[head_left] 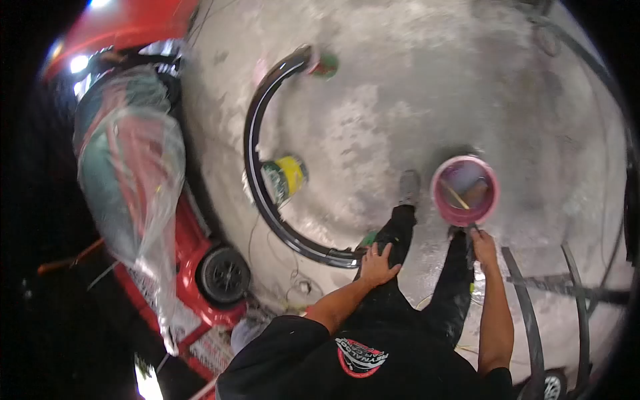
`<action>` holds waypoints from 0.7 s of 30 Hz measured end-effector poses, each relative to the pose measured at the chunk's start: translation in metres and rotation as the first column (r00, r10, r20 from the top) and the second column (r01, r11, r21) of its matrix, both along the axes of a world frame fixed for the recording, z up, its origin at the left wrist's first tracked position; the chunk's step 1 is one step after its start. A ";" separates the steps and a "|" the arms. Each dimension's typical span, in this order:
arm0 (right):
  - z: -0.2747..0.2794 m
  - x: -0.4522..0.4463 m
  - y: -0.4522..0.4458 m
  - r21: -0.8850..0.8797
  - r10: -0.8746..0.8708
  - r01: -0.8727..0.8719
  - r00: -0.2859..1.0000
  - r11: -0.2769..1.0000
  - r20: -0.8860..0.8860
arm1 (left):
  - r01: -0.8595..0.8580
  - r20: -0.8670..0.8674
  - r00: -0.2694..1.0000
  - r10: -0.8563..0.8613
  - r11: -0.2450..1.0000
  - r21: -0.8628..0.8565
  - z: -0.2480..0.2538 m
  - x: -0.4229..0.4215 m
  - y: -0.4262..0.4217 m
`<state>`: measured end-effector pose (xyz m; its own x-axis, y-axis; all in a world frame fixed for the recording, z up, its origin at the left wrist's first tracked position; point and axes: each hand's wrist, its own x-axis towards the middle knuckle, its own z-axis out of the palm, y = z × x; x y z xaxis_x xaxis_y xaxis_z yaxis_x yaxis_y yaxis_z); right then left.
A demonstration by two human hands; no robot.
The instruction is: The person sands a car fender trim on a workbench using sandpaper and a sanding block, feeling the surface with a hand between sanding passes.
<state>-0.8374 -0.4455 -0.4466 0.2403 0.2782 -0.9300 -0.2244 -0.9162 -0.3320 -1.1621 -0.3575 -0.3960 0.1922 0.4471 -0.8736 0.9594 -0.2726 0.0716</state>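
My left hand lies with its fingers spread on my dark trouser leg, close to the near end of a glossy black curved car bumper. The bumper arcs away over the floor, and its middle passes beside a yellow, white and green bucket. My right hand is closed just below a pink bucket, by a dark narrow shape; what its fingers grip is hard to make out. Inside the pink bucket are cloudy liquid, a thin yellowish stick and a brownish piece.
At the left stands a red car partly draped in clear plastic sheeting. A green and pink container sits under the bumper's far end. To the right are dark stand bars. Cables cross the grey concrete floor.
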 end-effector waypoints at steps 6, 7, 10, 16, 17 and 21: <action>-0.150 -0.009 0.010 0.004 0.151 -0.152 0.983 0.988 0.101 | -0.073 0.133 0.990 0.048 0.979 0.189 -0.038 0.005 -0.002; -0.181 -0.007 0.016 -0.014 0.242 -0.245 0.944 0.969 0.225 | -0.079 0.133 0.990 0.055 0.980 0.181 -0.046 0.007 0.001; -0.192 0.017 0.060 -0.219 0.587 -0.550 0.692 0.806 0.421 | -0.096 0.130 0.989 0.069 0.973 0.208 -0.045 0.006 0.005; -0.377 0.003 0.048 -0.349 0.791 -0.854 0.111 0.385 0.602 | -0.098 0.198 0.979 0.041 0.953 0.288 -0.049 -0.001 0.011; -0.371 -0.003 0.059 -0.268 0.760 -0.843 0.227 0.467 0.609 | -0.096 0.184 0.982 0.042 0.951 0.295 -0.052 -0.001 0.014; -0.401 -0.019 0.059 -0.154 0.736 -0.840 0.349 0.520 0.580 | -0.092 0.157 0.986 0.054 0.963 0.253 -0.050 0.000 0.020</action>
<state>-0.8560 -0.3863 -0.8477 0.2366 0.7246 -0.6473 0.8289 -0.4981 -0.2545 -1.1618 -0.3376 -0.4464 0.2682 0.6713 -0.6910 0.9616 -0.2301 0.1497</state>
